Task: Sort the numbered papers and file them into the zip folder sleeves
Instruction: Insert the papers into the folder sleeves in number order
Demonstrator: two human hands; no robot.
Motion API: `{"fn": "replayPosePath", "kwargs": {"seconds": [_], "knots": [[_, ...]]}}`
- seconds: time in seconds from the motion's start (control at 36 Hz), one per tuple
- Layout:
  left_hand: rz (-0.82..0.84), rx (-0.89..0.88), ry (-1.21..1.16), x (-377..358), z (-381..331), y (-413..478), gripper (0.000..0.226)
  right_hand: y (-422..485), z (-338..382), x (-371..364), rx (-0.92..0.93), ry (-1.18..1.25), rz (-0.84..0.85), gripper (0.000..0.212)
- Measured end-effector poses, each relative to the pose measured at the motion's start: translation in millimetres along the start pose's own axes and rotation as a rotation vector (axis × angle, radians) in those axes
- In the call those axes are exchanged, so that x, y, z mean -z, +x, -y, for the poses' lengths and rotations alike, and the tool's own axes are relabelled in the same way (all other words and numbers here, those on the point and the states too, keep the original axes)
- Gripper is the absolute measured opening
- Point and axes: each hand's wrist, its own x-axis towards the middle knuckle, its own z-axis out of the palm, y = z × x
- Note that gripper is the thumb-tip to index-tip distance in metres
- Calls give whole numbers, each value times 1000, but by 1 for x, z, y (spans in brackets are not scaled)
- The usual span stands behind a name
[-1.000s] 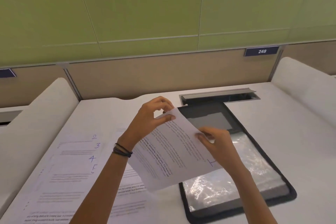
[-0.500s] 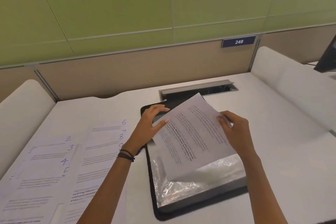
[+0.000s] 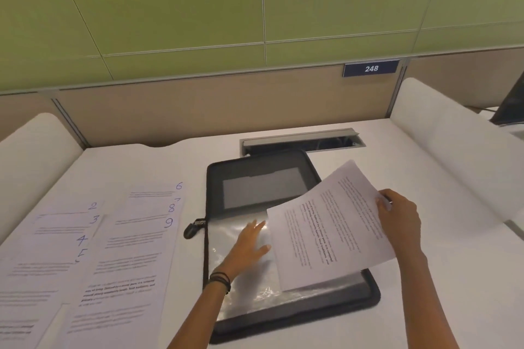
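The sheet (image 3: 329,231) hides the right side of the folder (image 3: 255,176) and its glossy sleeves (image 3: 246,289); its print is too blurred to read. The right hand (image 3: 399,217) pinches its right edge at centre right. The left hand (image 3: 248,246) lies flat, fingers spread, on the sleeves. Numbered papers (image 3: 93,246) run off the lower left.

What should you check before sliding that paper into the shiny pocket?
1. Grip: right hand pinches the sheet by its edge: ok.
2. Steadying: left hand lies flat on the clear sleeve: ok.
3. Sleeve mouth opened: cannot tell.
4. Number on the sheet readable: cannot tell.
5. The zip folder lies open on the desk: ok.
6. Other numbered papers lie apart from the folder: ok.
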Motion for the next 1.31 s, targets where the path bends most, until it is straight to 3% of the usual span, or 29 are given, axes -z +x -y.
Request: {"fn": "replayPosePath", "kwargs": {"seconds": [0.28, 0.53, 0.69, 0.78, 0.86, 0.89, 1.08, 1.14, 1.22, 1.31], "knots": [[55, 3, 395, -57, -20, 10, 82, 7, -54, 1, -93, -113, 11, 22], [46, 17, 495, -68, -17, 20, 79, 4, -73, -2, -182, -129, 142, 29], [-5, -27, 515, -71, -13, 23, 122, 16, -85, 4, -240, -107, 77, 22], [-26, -33, 517, -73, -23, 27, 110, 21, -90, 11, -264, -99, 15, 15], [-64, -40, 518, -80, -35, 34, 61, 25, -97, 21, -269, -47, -59, 13], [-70, -40, 501, -83, -39, 36, 56, 25, -100, 25, -273, -21, -78, 13], [-111, -77, 411, -105, -68, 53, 57, 29, -122, 47, -328, 134, -190, 27], [-108, -99, 414, -112, -78, 57, 64, 30, -127, 55, -344, 169, -222, 23], [-103, -129, 402, -125, -88, 66, 109, 32, -133, 63, -363, 189, -244, 18], [-115, -113, 376, -134, -91, 72, 119, 34, -142, 66, -385, 184, -258, 20]]}}
